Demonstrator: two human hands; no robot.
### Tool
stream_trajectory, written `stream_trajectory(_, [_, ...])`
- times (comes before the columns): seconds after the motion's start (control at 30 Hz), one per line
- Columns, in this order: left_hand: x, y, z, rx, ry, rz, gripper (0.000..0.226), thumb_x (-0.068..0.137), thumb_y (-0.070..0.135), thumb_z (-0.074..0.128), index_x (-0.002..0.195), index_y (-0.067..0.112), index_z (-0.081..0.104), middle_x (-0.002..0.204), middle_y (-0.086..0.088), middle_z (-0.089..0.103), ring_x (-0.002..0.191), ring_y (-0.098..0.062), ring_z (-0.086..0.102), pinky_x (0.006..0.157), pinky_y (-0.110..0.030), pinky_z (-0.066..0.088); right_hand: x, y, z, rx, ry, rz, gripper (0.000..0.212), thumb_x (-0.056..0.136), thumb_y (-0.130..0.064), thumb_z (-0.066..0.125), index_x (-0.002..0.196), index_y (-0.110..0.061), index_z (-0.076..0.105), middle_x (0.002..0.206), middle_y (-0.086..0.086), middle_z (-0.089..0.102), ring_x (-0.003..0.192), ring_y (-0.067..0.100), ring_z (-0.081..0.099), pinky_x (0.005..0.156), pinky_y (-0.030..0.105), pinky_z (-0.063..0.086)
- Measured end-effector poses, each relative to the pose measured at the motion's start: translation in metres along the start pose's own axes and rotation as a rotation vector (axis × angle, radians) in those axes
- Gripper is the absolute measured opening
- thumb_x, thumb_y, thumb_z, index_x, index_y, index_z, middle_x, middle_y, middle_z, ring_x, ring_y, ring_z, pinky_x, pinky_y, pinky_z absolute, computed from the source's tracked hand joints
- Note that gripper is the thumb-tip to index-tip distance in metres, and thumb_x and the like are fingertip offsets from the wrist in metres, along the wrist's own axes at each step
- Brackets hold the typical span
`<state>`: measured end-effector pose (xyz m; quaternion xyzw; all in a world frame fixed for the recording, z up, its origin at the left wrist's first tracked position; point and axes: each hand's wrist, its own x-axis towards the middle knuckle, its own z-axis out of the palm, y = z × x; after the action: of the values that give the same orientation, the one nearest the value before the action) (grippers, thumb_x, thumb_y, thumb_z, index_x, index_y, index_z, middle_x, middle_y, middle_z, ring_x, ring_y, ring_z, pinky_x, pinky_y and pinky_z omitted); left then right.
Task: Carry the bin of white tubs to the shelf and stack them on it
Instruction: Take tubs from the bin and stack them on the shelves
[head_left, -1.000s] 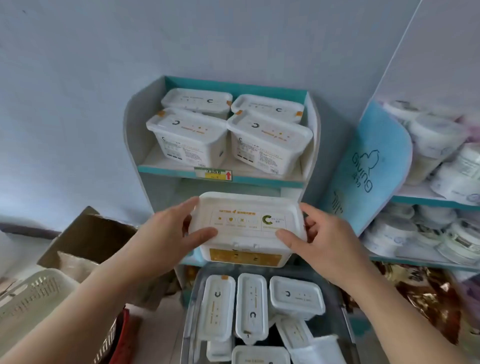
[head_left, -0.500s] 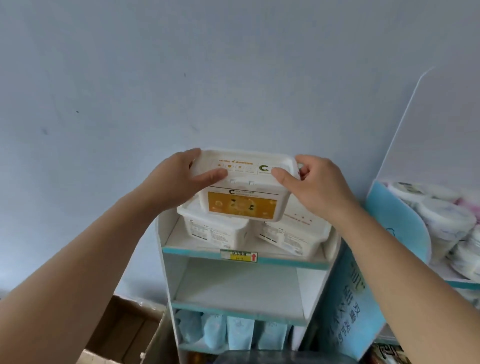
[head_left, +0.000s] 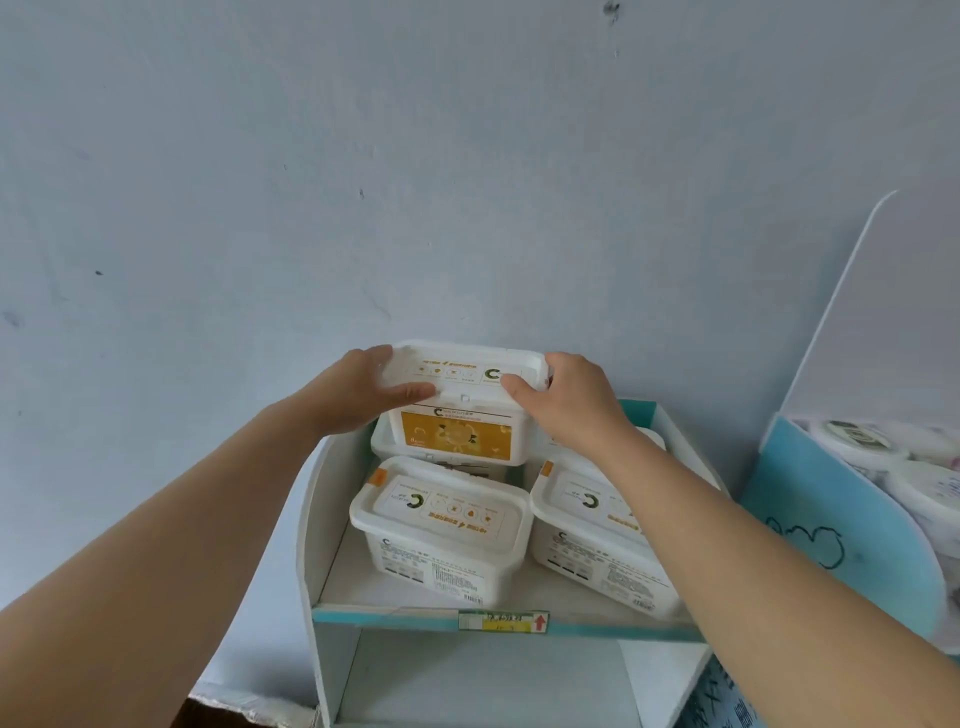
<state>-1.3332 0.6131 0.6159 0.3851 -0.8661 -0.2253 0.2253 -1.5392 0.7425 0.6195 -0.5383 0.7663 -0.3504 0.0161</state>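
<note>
A pale blue-grey wall (head_left: 467, 182) is filling the upper half of the head view. Against it a white shelf unit (head_left: 311, 519) with teal edging is standing, its top shelf carrying white lidded tubs. To the right, a blue display rack (head_left: 831, 519) is holding round white tubs (head_left: 857, 441), blurred at the frame's edge. A scrap of brown cardboard (head_left: 228, 712) is showing at the lower left.

A person's two bare arms are reaching up to the top shelf. The left hand (head_left: 358, 395) and the right hand (head_left: 566, 405) are holding the orange-labelled tub (head_left: 457, 436) by its two ends. Each grip is clasping the lid rim, with a thumb lying across the lid's top and fingers wrapping round the end.

That tub is sitting level at the back-left corner of the top shelf, directly over the rear-left tub (head_left: 382, 447). Whether it is already resting on that tub cannot be told.

Along the shelf's front edge, the front-left tub (head_left: 441, 519) and the front-right tub (head_left: 587, 525) are standing side by side, close together. The right forearm is crossing in front of the front-right tub.

A small yellow-and-green price label (head_left: 503, 621) with a red arrow is sitting on the shelf's teal front edge, near its middle.
</note>
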Motion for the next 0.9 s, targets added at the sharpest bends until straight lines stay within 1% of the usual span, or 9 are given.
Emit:
stream_trajectory(0.1, [0.015,-0.013,0.0,-0.003,-0.019,-0.02,0.084,0.066,0.071,0.061,0.124,0.01,0.055,0.106,-0.001,0.066,0.085,-0.015,0.064,0.063,-0.022,0.048,0.009,0.0,0.01,-0.004,-0.006,0.006,0.043,0.089,-0.049,0.059,0.108,-0.011,0.063,0.103,0.001,0.067,0.087,0.017,0.061,0.055,0.02,0.041])
stream_trajectory(0.2, [0.025,-0.02,-0.001,-0.022,-0.026,-0.018,0.081,0.066,0.068,0.06,0.124,0.011,0.055,0.11,-0.004,0.066,0.082,-0.013,0.062,0.059,-0.018,0.044,0.015,-0.002,0.019,-0.009,-0.007,0.029,0.041,0.09,-0.049,0.056,0.1,-0.01,0.062,0.094,0.001,0.066,0.081,0.016,0.06,0.051,0.019,0.036])
stream_trajectory(0.3, [0.027,-0.021,-0.002,-0.017,-0.009,-0.05,0.079,0.077,0.057,0.062,0.137,0.009,0.048,0.125,-0.005,0.061,0.092,-0.016,0.056,0.065,-0.017,0.045,0.018,-0.005,0.024,-0.053,0.008,0.032,0.041,0.092,-0.051,0.052,0.089,-0.011,0.059,0.081,-0.001,0.06,0.068,0.011,0.054,0.049,0.02,0.033])
stream_trajectory(0.37, [0.028,-0.023,-0.001,-0.004,-0.007,-0.055,0.071,0.081,0.054,0.061,0.133,0.008,0.051,0.12,-0.003,0.062,0.091,-0.015,0.057,0.061,-0.015,0.043,0.017,-0.006,0.027,-0.088,0.011,0.028,0.04,0.093,-0.051,0.05,0.086,-0.012,0.055,0.077,-0.003,0.056,0.063,0.007,0.049,0.048,0.02,0.031])
stream_trajectory(0.43, [0.023,-0.023,-0.002,0.017,-0.023,-0.06,0.076,0.073,0.068,0.056,0.121,0.01,0.057,0.112,-0.002,0.066,0.084,-0.015,0.062,0.059,-0.018,0.045,0.014,-0.006,0.029,-0.131,0.012,0.022,0.04,0.094,-0.053,0.046,0.089,-0.014,0.055,0.082,-0.002,0.058,0.066,0.01,0.051,0.047,0.02,0.031])
stream_trajectory(0.53, [0.015,-0.022,-0.001,0.17,0.026,-0.076,0.097,0.067,0.086,0.042,0.129,0.013,0.054,0.127,-0.01,0.058,0.103,-0.026,0.06,0.082,-0.038,0.054,0.01,-0.006,0.029,-0.244,0.034,0.013,0.044,0.095,-0.055,0.039,0.1,-0.015,0.058,0.09,-0.001,0.059,0.074,0.014,0.053,0.048,0.02,0.03])
stream_trajectory(0.63, [0.001,-0.009,0.004,0.334,0.153,-0.075,0.073,0.088,0.064,0.043,0.139,0.012,0.047,0.142,-0.009,0.044,0.125,-0.03,0.044,0.103,-0.044,0.038,0.002,-0.007,0.022,-0.348,0.089,-0.048,0.049,0.097,-0.053,0.036,0.108,-0.013,0.061,0.097,0.002,0.057,0.082,0.016,0.052,0.057,0.023,0.038])
stream_trajectory(0.8, [-0.027,0.021,0.014,0.428,0.235,0.052,0.054,0.095,0.049,0.044,0.136,0.015,0.051,0.136,-0.005,0.052,0.124,-0.025,0.045,0.103,-0.038,0.033,-0.023,-0.007,0.006,-0.355,0.077,-0.16,0.045,0.097,-0.047,0.04,0.122,-0.015,0.059,0.114,0.0,0.061,0.1,0.016,0.057,0.071,0.024,0.04])
stream_trajectory(0.9, [-0.056,0.046,0.025,0.415,0.295,0.153,0.047,0.095,0.045,0.048,0.129,0.015,0.058,0.129,-0.004,0.058,0.117,-0.026,0.05,0.099,-0.037,0.034,-0.053,-0.004,-0.01,-0.339,0.089,-0.215,0.043,0.098,-0.043,0.042,0.124,-0.014,0.059,0.123,0.002,0.062,0.111,0.021,0.056,0.085,0.033,0.045])
